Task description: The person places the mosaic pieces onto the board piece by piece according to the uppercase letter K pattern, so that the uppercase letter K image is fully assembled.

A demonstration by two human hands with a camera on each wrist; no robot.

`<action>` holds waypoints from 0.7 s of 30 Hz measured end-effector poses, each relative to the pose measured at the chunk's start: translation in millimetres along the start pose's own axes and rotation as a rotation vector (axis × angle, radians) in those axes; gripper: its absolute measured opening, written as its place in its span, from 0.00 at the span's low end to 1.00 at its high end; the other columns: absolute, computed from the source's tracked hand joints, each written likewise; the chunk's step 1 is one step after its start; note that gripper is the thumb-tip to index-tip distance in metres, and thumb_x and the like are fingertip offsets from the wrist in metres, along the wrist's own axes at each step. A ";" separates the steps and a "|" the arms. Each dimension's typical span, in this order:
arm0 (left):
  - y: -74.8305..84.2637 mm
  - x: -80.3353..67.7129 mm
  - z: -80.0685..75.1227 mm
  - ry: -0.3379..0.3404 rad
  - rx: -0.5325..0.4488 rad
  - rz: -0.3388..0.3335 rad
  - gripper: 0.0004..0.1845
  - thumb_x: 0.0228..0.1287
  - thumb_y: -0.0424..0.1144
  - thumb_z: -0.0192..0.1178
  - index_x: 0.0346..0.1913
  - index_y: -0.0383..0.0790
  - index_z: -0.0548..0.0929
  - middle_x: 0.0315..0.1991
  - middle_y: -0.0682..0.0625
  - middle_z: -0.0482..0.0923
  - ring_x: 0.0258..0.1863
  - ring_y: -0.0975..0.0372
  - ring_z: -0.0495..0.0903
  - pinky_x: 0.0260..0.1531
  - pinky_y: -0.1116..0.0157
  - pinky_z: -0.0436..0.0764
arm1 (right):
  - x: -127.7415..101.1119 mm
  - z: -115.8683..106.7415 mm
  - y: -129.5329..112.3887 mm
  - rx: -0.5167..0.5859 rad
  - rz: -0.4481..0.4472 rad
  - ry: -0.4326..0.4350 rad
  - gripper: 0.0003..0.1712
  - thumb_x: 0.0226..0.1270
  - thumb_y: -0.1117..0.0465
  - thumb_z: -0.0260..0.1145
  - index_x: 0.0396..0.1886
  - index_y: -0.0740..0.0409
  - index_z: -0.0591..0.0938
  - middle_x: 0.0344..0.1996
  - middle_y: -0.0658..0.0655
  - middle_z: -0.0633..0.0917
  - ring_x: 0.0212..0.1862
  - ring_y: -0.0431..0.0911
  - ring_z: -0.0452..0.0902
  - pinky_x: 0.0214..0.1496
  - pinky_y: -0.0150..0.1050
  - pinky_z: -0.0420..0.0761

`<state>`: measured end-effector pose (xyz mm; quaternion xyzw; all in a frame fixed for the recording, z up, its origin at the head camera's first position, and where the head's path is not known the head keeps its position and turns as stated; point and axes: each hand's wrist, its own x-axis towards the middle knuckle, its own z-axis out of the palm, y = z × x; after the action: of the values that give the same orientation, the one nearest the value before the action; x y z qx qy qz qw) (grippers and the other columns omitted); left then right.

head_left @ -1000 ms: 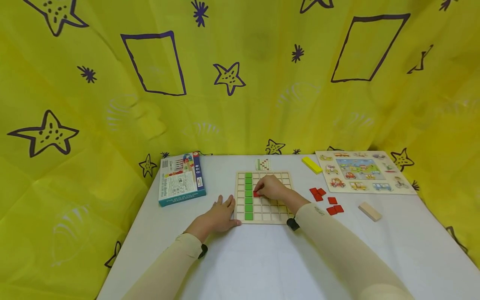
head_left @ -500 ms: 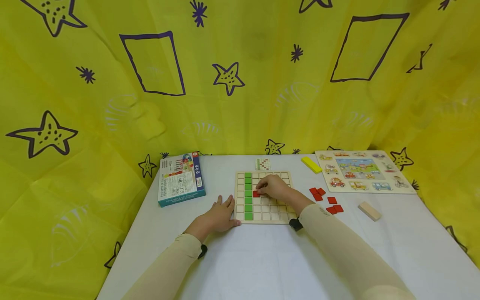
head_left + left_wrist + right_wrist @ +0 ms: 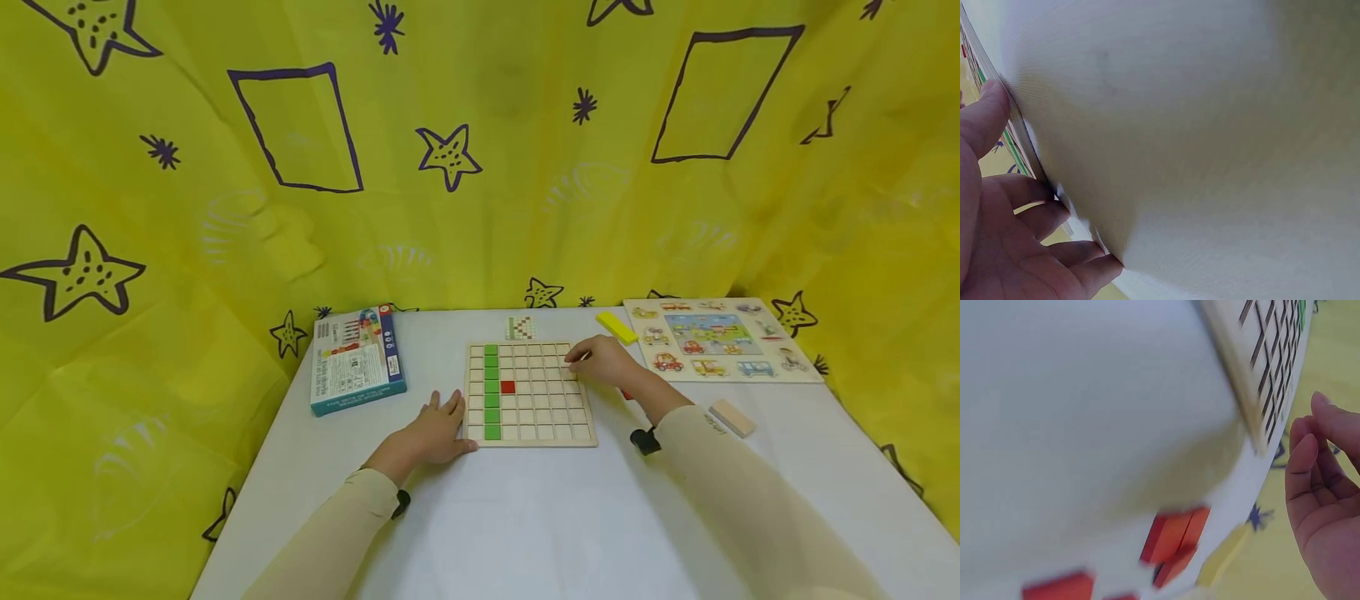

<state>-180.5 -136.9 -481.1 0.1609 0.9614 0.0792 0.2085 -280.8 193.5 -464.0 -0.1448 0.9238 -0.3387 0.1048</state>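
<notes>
A wooden grid board [image 3: 532, 444] lies flat on the white table, with a column of green tiles [image 3: 492, 400] near its left side. One red tile [image 3: 507, 387] sits in a cell just right of that column. My left hand [image 3: 430, 432] rests at the board's left edge, fingers extended and thumb at the near corner. Over the board's right edge, my right hand [image 3: 609, 367] hovers with loosely bent fingers and nothing between them. Several loose red tiles [image 3: 1172, 537] lie on the table below it, mostly hidden by the arm in the head view.
Behind the board lies a small pattern card [image 3: 520, 327]. A yellow block [image 3: 617, 327], a picture puzzle board [image 3: 780, 375] and a pale wooden block [image 3: 732, 417] are to the right. A cardboard box [image 3: 358, 362] lies at left; a yellow curtain [image 3: 510, 225] hangs behind.
My right hand has let go of the red tile, leaving it in the grid, and has moved right past the cells. My left hand stays at the board's edge. The view has shifted slightly.
</notes>
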 end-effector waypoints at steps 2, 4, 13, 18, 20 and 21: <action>-0.4 0.8 0.7 0.000 0.007 0.002 0.49 0.69 0.62 0.58 0.80 0.35 0.52 0.81 0.44 0.46 0.78 0.38 0.41 0.73 0.45 0.53 | -6.6 -10.1 11.9 -0.003 0.027 0.010 0.11 0.70 0.63 0.68 0.48 0.63 0.88 0.43 0.58 0.87 0.42 0.51 0.80 0.41 0.42 0.80; -1.2 1.7 1.6 0.001 0.012 0.005 0.49 0.69 0.62 0.57 0.80 0.35 0.52 0.81 0.43 0.46 0.78 0.38 0.41 0.73 0.45 0.53 | -13.3 -20.1 21.0 0.008 0.055 0.013 0.12 0.71 0.63 0.68 0.49 0.64 0.87 0.43 0.59 0.87 0.41 0.52 0.80 0.39 0.42 0.80; -0.8 -1.6 -0.8 -0.003 -0.013 0.006 0.49 0.69 0.62 0.58 0.80 0.34 0.52 0.81 0.43 0.46 0.78 0.38 0.41 0.73 0.45 0.53 | -36.8 -43.1 54.1 0.022 0.170 0.027 0.13 0.71 0.64 0.66 0.51 0.66 0.86 0.41 0.60 0.86 0.41 0.52 0.79 0.40 0.40 0.82; -0.6 -1.2 0.0 -0.005 -0.002 0.005 0.49 0.69 0.61 0.58 0.80 0.35 0.52 0.81 0.43 0.46 0.78 0.38 0.41 0.73 0.44 0.53 | -45.1 -46.1 67.6 0.001 0.200 0.023 0.15 0.71 0.61 0.67 0.51 0.67 0.85 0.41 0.59 0.86 0.39 0.50 0.79 0.39 0.39 0.81; 0.2 -1.2 -0.7 -0.005 0.000 0.006 0.49 0.69 0.61 0.58 0.80 0.34 0.52 0.81 0.43 0.46 0.78 0.38 0.41 0.73 0.44 0.53 | -47.0 -46.8 70.9 0.016 0.214 0.017 0.17 0.71 0.60 0.68 0.52 0.68 0.84 0.41 0.59 0.86 0.39 0.49 0.79 0.39 0.38 0.81; 0.6 -1.3 -1.2 -0.005 -0.003 0.006 0.49 0.69 0.61 0.59 0.80 0.34 0.52 0.81 0.43 0.46 0.78 0.38 0.41 0.73 0.44 0.53 | -47.7 -47.1 72.1 0.024 0.213 0.010 0.18 0.71 0.60 0.68 0.53 0.69 0.84 0.41 0.60 0.86 0.38 0.49 0.80 0.40 0.39 0.81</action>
<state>-179.7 -136.8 -479.4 0.1639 0.9603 0.0807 0.2108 -264.1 290.2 -471.5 -0.0427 0.9303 -0.3375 0.1373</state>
